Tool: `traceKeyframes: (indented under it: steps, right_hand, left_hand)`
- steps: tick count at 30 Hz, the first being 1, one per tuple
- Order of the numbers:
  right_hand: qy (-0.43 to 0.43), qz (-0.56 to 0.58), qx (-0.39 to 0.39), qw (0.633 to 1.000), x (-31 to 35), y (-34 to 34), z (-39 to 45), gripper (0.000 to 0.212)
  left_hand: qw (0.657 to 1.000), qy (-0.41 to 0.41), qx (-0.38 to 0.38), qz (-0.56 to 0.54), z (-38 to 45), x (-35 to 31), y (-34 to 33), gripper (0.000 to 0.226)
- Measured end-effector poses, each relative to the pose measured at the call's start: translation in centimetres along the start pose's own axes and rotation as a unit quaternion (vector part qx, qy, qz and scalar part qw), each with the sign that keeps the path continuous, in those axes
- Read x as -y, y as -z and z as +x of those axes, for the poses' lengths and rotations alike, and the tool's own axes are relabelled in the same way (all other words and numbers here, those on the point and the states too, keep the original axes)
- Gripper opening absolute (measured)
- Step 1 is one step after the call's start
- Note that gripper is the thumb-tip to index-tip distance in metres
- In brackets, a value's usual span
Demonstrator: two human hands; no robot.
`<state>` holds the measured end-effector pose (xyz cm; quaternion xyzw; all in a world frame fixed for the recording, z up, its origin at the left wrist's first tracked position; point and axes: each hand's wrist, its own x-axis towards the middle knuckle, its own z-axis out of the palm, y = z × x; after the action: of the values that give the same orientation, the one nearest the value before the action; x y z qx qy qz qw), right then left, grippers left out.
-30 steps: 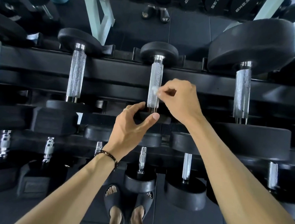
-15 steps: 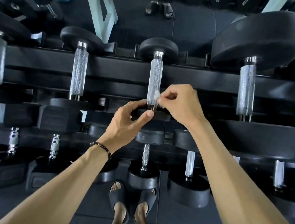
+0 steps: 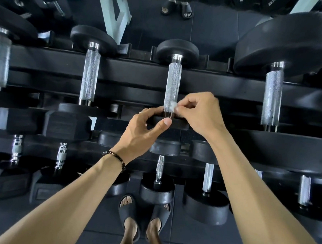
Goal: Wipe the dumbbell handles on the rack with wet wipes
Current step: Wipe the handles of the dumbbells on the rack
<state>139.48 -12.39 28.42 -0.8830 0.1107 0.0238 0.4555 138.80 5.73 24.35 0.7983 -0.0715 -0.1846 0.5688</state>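
1. Nearest the person, the left hand [image 3: 144, 127] grips the near head [image 3: 172, 123] of the middle dumbbell: its thumb lies across the front edge and its fingers curl over the top rim, just below the handle's near collar

2. Right beside it, the right hand [image 3: 197, 114] pinches a small wad of wet wipe [image 3: 173, 106] between thumb and curled fingers, and the wad touches the right side of the knurled handle [image 3: 172, 87] at its near end

3. To do this step well, I judge the left hand should hold the head firm so the dumbbell cannot roll in its cradle, while the right hand drags the wipe along the full length of the knurling, away from the person, then works round the sides; the wad is small, so several passes seem needed

4. The knurling may snag and shred the wipe, so steady, moderate pressure looks wiser than scrubbing

5. The handle looks like bright metal with a fine cross-hatched grip and a smooth collar at each end; whether it is wet or dirty I cannot tell

6. Beyond both hands, the handle runs up over the black rack rail [image 3: 213, 81] to the far head [image 3: 177, 50]

7. To the left and right of the hands, 2 neighbouring handles [image 3: 89, 80] [image 3: 272, 97] lie on the same shelf, well apart from the wipe
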Motion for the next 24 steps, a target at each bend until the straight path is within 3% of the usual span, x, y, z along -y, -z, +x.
traceKeyframes:
  steps: [4, 7, 11, 15, 18, 21, 24]
  right_hand:
    - [0.018, 0.061, -0.112, 0.992, 0.8, -1.0, 3.2, 0.008]
    - [0.029, 0.045, -0.093, 0.994, 0.2, -1.2, 2.1, 0.008]
    - [0.025, 0.005, -0.044, 0.999, -0.1, -1.2, -0.8, 0.009]
    - [0.059, 0.013, -0.135, 0.989, 1.5, -1.3, 3.3, 0.010]
    - [0.047, 0.033, -0.176, 0.983, 2.0, -1.3, 5.8, 0.009]
    - [0.046, 0.001, -0.133, 0.990, 1.6, -1.3, 2.9, 0.010]
    - [0.035, 0.006, -0.067, 0.997, 1.2, -1.4, -0.3, 0.009]
  left_hand:
    - [1.000, -0.001, -0.005, -0.006, 0.1, 0.4, 0.0, 0.058]
    - [1.000, 0.005, 0.005, -0.011, 0.1, 0.3, 0.1, 0.048]
    - [1.000, 0.006, 0.003, -0.014, 0.0, 0.2, 0.1, 0.055]
    - [1.000, 0.005, 0.001, -0.021, 0.1, 0.2, 0.0, 0.045]
    - [1.000, 0.010, 0.004, -0.026, 0.3, 0.5, 0.1, 0.051]
    - [1.000, 0.008, 0.011, -0.023, 0.2, 0.4, 0.3, 0.065]
    - [0.999, 0.009, 0.013, -0.028, 0.2, 0.3, 0.4, 0.065]
